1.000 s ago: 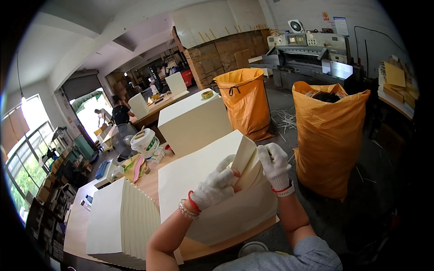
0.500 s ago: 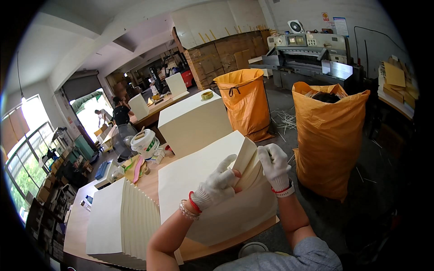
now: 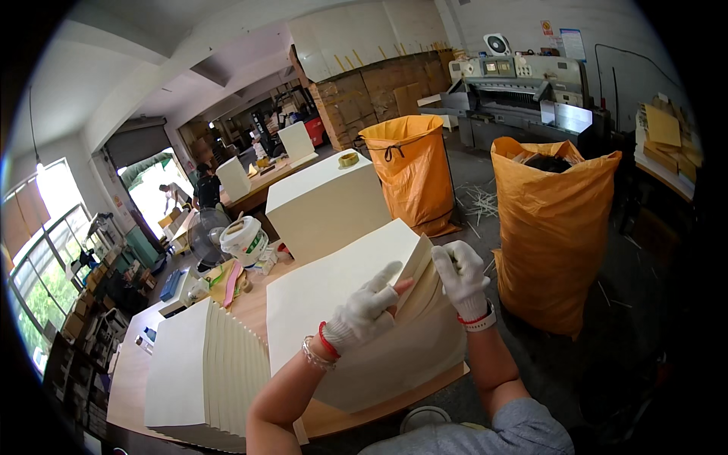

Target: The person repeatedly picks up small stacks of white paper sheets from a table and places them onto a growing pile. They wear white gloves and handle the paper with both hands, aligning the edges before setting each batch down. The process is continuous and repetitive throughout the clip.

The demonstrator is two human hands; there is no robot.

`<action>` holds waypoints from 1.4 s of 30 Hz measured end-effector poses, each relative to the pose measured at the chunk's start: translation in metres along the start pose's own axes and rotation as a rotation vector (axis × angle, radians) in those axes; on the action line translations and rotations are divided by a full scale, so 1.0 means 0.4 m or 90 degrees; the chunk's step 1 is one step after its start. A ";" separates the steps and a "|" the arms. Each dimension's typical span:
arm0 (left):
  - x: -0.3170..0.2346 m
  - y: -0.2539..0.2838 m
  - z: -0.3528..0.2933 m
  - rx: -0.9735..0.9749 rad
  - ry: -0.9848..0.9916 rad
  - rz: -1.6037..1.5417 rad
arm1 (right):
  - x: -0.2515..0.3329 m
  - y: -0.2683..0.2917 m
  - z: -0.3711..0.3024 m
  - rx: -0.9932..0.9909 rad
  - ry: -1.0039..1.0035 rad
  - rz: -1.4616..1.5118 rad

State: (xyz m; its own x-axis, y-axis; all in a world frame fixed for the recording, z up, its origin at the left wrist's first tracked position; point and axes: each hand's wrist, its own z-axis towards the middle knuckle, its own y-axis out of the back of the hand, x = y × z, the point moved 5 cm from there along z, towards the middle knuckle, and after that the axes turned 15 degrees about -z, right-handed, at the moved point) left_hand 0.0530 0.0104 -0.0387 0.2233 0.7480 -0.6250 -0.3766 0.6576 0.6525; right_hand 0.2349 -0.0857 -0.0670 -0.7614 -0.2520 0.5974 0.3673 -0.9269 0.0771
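1. Fingers of the gloved left hand (image 3: pixel 362 312) are held partly spread, with bare tips exposed, over the paper stack (image 3: pixel 330 284).
2. Fingers of the gloved right hand (image 3: pixel 461 280) are curled at its fanned edge; whether sheets are pinched cannot be told.
3. The stack is set on a wooden table (image 3: pixel 127 390), to the right of a wavy-edged paper pile (image 3: pixel 176 371).
4. Beyond it, a paper block (image 3: pixel 326 221) is topped by a tape roll (image 3: pixel 348 160).
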 end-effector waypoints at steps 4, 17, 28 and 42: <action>-0.022 0.006 0.005 0.018 0.083 -0.022 | 0.003 0.000 0.002 -0.021 0.010 -0.007; -0.005 0.003 -0.006 -0.049 0.008 -0.044 | -0.011 0.001 -0.005 0.007 -0.027 0.016; -0.006 -0.002 -0.004 -0.055 0.034 0.028 | -0.004 0.005 -0.002 -0.018 -0.009 -0.005; -0.015 0.002 0.006 0.006 0.014 -0.031 | -0.014 0.000 -0.004 -0.019 -0.010 0.017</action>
State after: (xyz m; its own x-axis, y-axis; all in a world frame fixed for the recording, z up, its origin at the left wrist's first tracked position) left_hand 0.0537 0.0067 -0.0336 0.2213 0.7126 -0.6658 -0.3572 0.6945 0.6245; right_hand 0.2383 -0.0848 -0.0717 -0.7434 -0.2726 0.6108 0.3711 -0.9278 0.0375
